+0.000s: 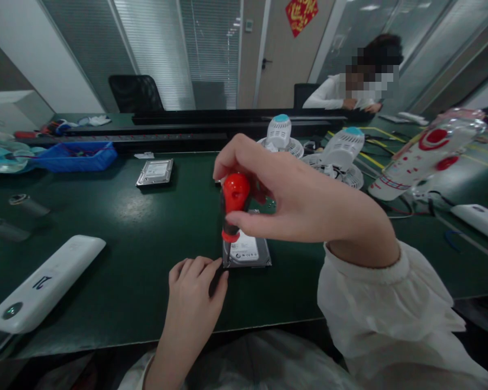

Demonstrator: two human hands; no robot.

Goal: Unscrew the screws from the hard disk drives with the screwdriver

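Observation:
My right hand (pixel 296 203) is closed around the red handle of a screwdriver (pixel 233 200), held upright over a hard drive (pixel 247 253) lying on the dark green table (pixel 126 281). The tool's tip is hidden behind my fingers. Below it, my left hand (pixel 195 292) rests on the table with its fingers curled against the drive's near-left corner, steadying it.
A second hard drive (pixel 155 172) lies farther back. A white device (pixel 44 281) sits at the left, a blue tray (pixel 77 156) behind it. Two small white fans (pixel 337 151) and a clear red-marked object (pixel 427 151) stand at the right. A person (pixel 358 81) sits across the table.

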